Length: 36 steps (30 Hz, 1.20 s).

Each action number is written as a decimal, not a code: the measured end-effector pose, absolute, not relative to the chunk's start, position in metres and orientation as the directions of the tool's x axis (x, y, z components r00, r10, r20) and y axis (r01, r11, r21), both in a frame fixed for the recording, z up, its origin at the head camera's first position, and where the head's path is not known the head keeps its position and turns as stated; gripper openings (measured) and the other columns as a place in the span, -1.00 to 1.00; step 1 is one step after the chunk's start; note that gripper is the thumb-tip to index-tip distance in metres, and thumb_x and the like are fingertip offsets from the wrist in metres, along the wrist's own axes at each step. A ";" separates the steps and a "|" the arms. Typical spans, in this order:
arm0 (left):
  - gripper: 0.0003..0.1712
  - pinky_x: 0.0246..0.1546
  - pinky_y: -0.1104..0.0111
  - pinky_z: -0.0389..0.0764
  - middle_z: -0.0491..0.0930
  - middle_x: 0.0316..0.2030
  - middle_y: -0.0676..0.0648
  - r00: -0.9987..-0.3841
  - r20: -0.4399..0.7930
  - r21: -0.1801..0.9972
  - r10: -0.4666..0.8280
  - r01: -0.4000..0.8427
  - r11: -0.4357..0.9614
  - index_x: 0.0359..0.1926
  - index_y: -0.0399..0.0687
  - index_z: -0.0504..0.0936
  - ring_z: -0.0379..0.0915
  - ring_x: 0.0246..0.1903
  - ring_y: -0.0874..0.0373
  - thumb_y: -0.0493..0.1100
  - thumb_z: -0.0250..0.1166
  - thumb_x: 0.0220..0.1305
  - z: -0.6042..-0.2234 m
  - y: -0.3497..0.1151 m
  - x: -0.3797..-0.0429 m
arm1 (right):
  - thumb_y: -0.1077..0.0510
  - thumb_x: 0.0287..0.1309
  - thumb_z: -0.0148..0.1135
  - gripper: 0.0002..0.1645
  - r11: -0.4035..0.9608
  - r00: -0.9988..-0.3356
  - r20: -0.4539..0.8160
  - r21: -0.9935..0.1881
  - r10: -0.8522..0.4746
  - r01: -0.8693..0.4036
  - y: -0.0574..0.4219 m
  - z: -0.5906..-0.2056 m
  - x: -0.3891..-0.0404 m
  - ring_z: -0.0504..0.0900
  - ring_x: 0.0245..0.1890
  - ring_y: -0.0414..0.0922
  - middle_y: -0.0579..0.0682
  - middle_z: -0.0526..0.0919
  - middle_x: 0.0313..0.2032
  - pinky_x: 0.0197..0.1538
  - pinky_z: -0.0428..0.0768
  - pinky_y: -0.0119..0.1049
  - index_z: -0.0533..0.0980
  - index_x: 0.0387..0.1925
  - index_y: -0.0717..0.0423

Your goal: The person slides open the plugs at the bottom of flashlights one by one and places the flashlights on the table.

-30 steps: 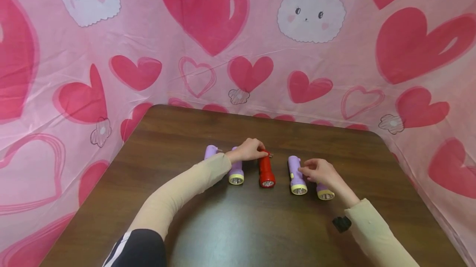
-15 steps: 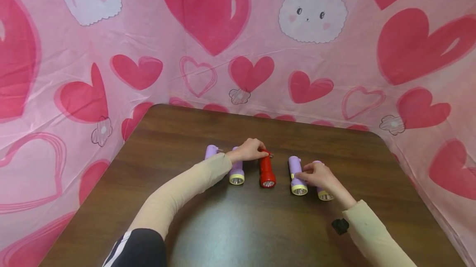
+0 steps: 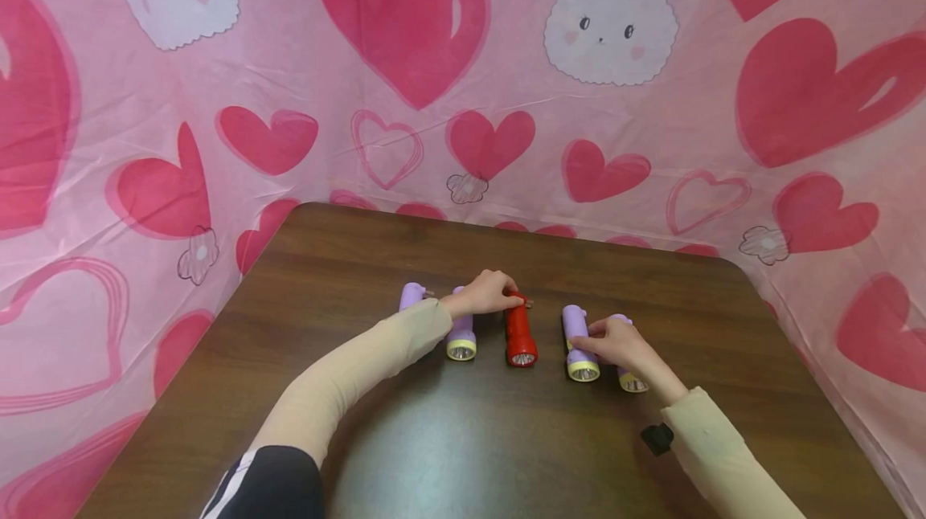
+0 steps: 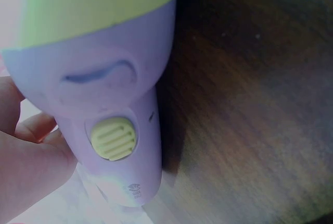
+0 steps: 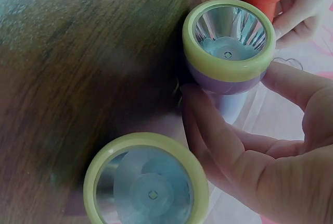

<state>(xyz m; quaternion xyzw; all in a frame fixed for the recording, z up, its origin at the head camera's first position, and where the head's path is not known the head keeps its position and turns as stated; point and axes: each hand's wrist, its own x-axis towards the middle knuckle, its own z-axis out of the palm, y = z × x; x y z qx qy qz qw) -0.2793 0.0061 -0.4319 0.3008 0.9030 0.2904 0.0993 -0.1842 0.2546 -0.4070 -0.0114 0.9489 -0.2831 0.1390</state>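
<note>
Your left hand [image 3: 486, 292] pinches red flashlight [image 3: 519, 336] near tail end; it lies on wooden table [image 3: 463, 439], lens toward you. To right of it, your right hand [image 3: 624, 345] grips purple flashlight [image 3: 575, 323], thumb on one side, fingers on other. Second purple flashlight [image 3: 633, 382] lies just beside, partly hidden by same hand. Third purple flashlight [image 3: 460, 336] and fourth purple flashlight [image 3: 411, 294] lie partly behind your left sleeve [image 3: 347, 374].

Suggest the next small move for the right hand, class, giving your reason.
With the right hand, perhaps slide the purple flashlight in its grip slightly toward the red flashlight: the hand spans it, and its gap to the red one looks wider than that to the rightmost purple flashlight.
</note>
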 end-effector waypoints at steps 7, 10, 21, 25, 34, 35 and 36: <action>-0.65 -0.21 0.48 0.57 0.74 -0.10 -0.13 -0.799 -0.009 0.589 0.601 0.482 0.649 0.02 -0.20 0.70 0.52 -0.25 0.15 -0.07 0.26 0.36 -0.433 0.007 -0.279 | 0.01 0.21 0.33 -0.39 0.827 -0.958 -0.271 -0.557 -0.099 0.072 0.255 -0.409 -0.185 0.70 -0.38 -0.13 0.30 0.71 -0.22 -0.31 0.73 -0.26 0.53 -0.02 0.55; -0.65 -0.19 0.47 0.57 0.74 -0.10 -0.13 -0.800 -0.007 0.584 0.600 0.483 0.652 0.01 -0.20 0.71 0.53 -0.24 0.14 -0.06 0.26 0.36 -0.434 0.007 -0.279 | 0.03 0.21 0.33 -0.40 0.821 -0.956 -0.277 -0.566 -0.097 0.080 0.255 -0.410 -0.185 0.71 -0.38 -0.12 0.31 0.70 -0.22 -0.30 0.74 -0.24 0.52 -0.02 0.55; -0.65 -0.16 0.45 0.58 0.73 -0.08 -0.14 -0.803 -0.015 0.590 0.596 0.474 0.653 0.02 -0.21 0.70 0.52 -0.21 0.12 -0.07 0.26 0.36 -0.432 0.006 -0.277 | 0.05 0.20 0.34 -0.42 0.812 -0.958 -0.272 -0.576 -0.086 0.091 0.254 -0.412 -0.185 0.70 -0.38 -0.13 0.29 0.70 -0.25 -0.31 0.74 -0.24 0.53 -0.05 0.55; -0.65 -0.15 0.44 0.58 0.73 -0.08 -0.14 -0.803 -0.018 0.586 0.596 0.474 0.657 0.02 -0.21 0.70 0.52 -0.21 0.12 -0.07 0.26 0.37 -0.431 0.006 -0.276 | 0.06 0.18 0.35 -0.45 0.811 -0.961 -0.265 -0.578 -0.080 0.092 0.253 -0.412 -0.185 0.69 -0.39 -0.14 0.28 0.71 -0.26 -0.33 0.73 -0.26 0.54 -0.07 0.54; -0.66 -0.10 0.39 0.61 0.75 -0.10 -0.13 -0.808 0.012 0.568 0.589 0.490 0.661 -0.01 -0.21 0.71 0.58 -0.18 0.09 -0.07 0.27 0.35 -0.432 0.007 -0.278 | 0.04 0.17 0.34 -0.40 0.813 -0.969 -0.233 -0.577 -0.082 0.070 0.255 -0.409 -0.187 0.69 -0.38 -0.14 0.32 0.70 -0.20 -0.34 0.70 -0.29 0.51 -0.02 0.54; -0.66 -0.09 0.39 0.61 0.75 -0.10 -0.13 -0.808 0.013 0.568 0.589 0.490 0.661 -0.01 -0.21 0.71 0.58 -0.17 0.08 -0.07 0.27 0.35 -0.432 0.007 -0.278 | 0.03 0.16 0.34 -0.38 0.812 -0.969 -0.233 -0.579 -0.083 0.070 0.255 -0.409 -0.187 0.69 -0.38 -0.14 0.33 0.69 -0.19 -0.34 0.70 -0.28 0.50 -0.01 0.55; -0.66 -0.09 0.39 0.61 0.75 -0.09 -0.13 -0.809 0.012 0.570 0.587 0.488 0.661 0.00 -0.21 0.71 0.58 -0.17 0.08 -0.08 0.27 0.35 -0.432 0.007 -0.278 | 0.03 0.16 0.34 -0.37 0.809 -0.969 -0.234 -0.583 -0.082 0.073 0.255 -0.409 -0.187 0.69 -0.37 -0.14 0.34 0.69 -0.19 -0.33 0.70 -0.28 0.49 0.00 0.55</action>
